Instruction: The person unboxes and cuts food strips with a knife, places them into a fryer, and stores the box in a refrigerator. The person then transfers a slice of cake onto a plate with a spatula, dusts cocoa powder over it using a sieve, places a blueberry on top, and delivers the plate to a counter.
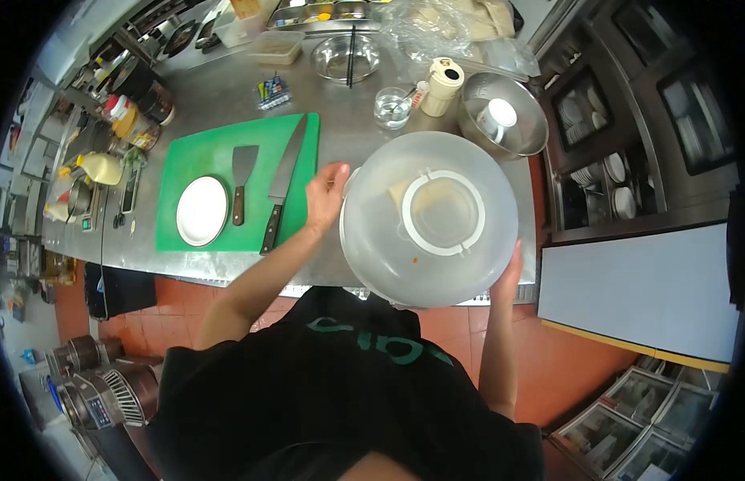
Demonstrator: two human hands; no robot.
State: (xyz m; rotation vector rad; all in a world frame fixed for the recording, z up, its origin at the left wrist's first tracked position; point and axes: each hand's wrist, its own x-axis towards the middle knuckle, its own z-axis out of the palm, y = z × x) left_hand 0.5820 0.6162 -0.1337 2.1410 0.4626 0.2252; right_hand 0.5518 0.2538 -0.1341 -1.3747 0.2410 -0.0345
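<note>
A large round container with a translucent domed lid (372, 240) is in front of my body, over the near edge of the steel table. My right hand (508, 272) holds its right rim, the fingers partly hidden under it. At its upper left rim is my left hand (327, 195), with fingers curved and apart from the thumb; whether it touches the rim is hard to tell. Something pale shows dimly through the lid. Left of it lies a green cutting board (196, 152) bearing a white plate (202, 211), a scraper (243, 168) and a large knife (289, 164).
Behind the container stand a glass of water (392, 109), a cream tumbler (443, 86) and a steel bowl (528, 120) holding a white mug (497, 119). Farther back is another bowl (340, 60) with chopsticks across it. Bottles (132, 127) line the left side.
</note>
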